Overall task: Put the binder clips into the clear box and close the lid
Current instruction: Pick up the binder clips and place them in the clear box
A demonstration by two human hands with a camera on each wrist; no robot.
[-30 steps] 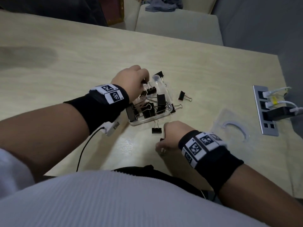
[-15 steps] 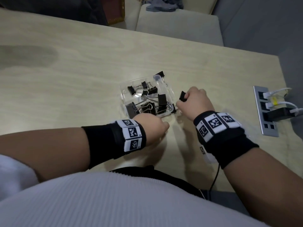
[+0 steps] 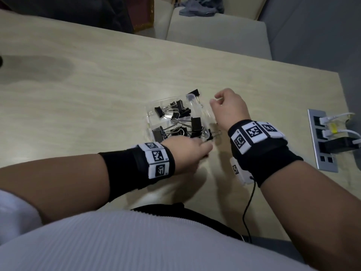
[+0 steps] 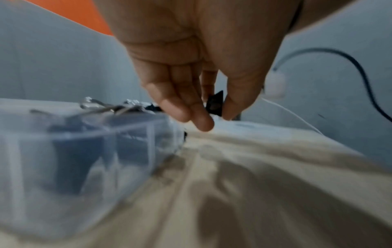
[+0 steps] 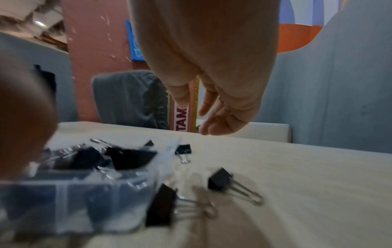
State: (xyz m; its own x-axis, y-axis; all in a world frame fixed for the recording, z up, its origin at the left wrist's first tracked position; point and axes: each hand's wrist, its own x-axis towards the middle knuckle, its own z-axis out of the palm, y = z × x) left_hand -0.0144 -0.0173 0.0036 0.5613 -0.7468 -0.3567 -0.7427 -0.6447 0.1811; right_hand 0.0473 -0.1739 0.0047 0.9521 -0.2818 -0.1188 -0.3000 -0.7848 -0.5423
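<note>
The clear box [image 3: 149, 114] sits mid-table with several black binder clips inside. My left hand [image 3: 205, 151] is at the box's near right corner and pinches a small black binder clip [image 4: 215, 104] between thumb and fingers. My right hand [image 3: 214, 102] hovers just right of the box, fingers loosely curled and holding nothing [image 5: 197, 117]. Loose clips lie on the table: one behind the box [image 3: 194, 92], one at its near right corner [image 3: 212, 133], and one under my right hand [image 5: 220, 181]. The lid does not show in the head view.
A metal socket strip [image 3: 322, 137] with plugs and a black adapter is set in the table near its right edge. A black cable [image 3: 248, 202] hangs from my right wrist unit. Pale chairs [image 3: 214, 36] stand beyond the far edge.
My left hand came from over the box to its near side and picked up a clip there. My right hand went from the front edge to the box's right and shifted farther back.
</note>
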